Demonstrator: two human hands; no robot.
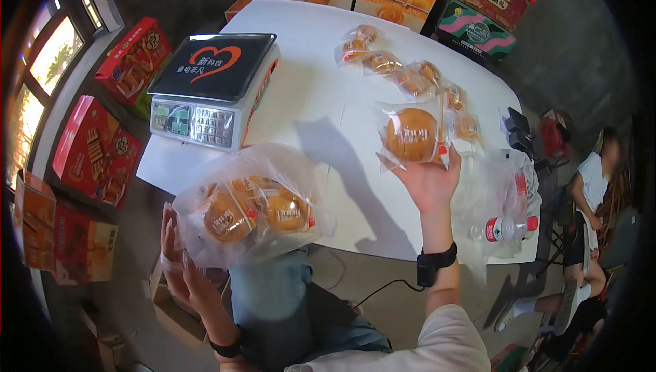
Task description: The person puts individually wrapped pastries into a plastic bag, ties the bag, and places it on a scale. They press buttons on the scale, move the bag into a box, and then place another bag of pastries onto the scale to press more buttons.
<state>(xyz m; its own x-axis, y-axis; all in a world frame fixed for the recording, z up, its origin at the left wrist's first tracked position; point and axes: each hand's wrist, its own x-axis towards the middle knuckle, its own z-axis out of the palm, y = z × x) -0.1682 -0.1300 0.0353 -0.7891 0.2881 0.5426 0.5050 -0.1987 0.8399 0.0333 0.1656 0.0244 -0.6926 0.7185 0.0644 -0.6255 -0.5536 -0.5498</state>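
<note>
My right hand is raised over the white table, holding a round golden bun in a clear wrapper with white lettering. At the front left, a translucent plastic bag contains several wrapped buns. My left hand is at this bag's left edge, with its fingers stretched upward against the film. A strip of plastic crosses that hand, and the bag stays gripped there. Farther back on the table, several more wrapped buns lie in a loose curved row.
A digital scale with a black tray stands at the back left. Clear plastic bags and a red-capped bottle lie at the table's right end. Gift boxes surround the white table. A seated person is off to the right.
</note>
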